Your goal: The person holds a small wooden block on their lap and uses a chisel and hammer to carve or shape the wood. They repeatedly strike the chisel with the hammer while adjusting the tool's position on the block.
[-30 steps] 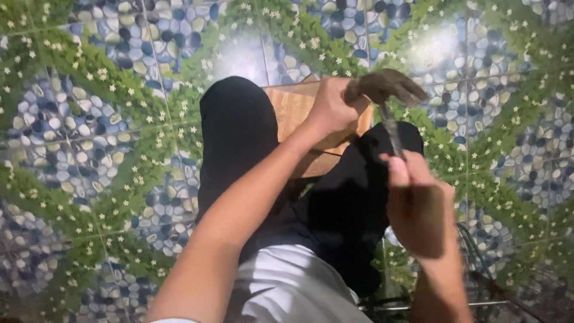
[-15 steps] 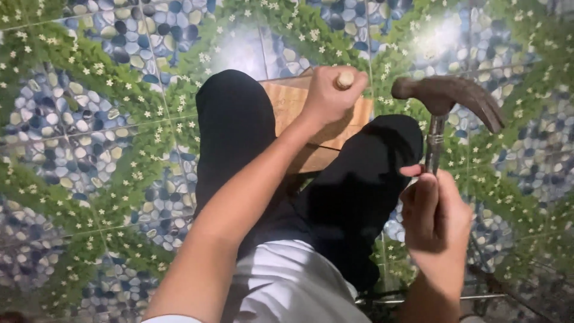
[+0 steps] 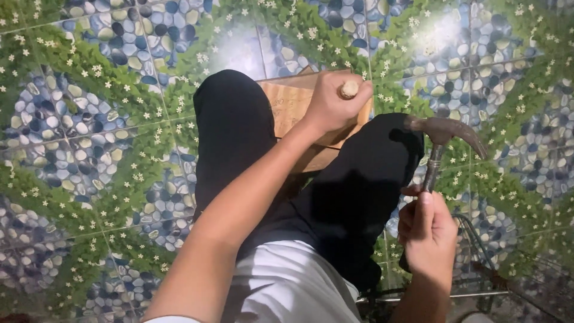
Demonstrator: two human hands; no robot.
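Left hand (image 3: 332, 104) is closed tight around a small round wooden handle (image 3: 349, 89), maybe a chisel or a punch, and it presses the tool down on a flat wooden board (image 3: 287, 107). I cannot see the tip, because the hand hides it. That board rests between the person's knees in black trousers (image 3: 335, 197), above a tiled floor (image 3: 89, 131) with blue pebbles and green leaves. Right hand (image 3: 427, 233) is closed around the thin handle of a claw hammer (image 3: 445, 131), and the hammer head is up in the air, just to the right of the wooden handle and not touching it. It looks like the hitting step. A good hit would need the hammer to come down flat on the round top, with the left hand keeping the tool steady and its fingers out of the way.
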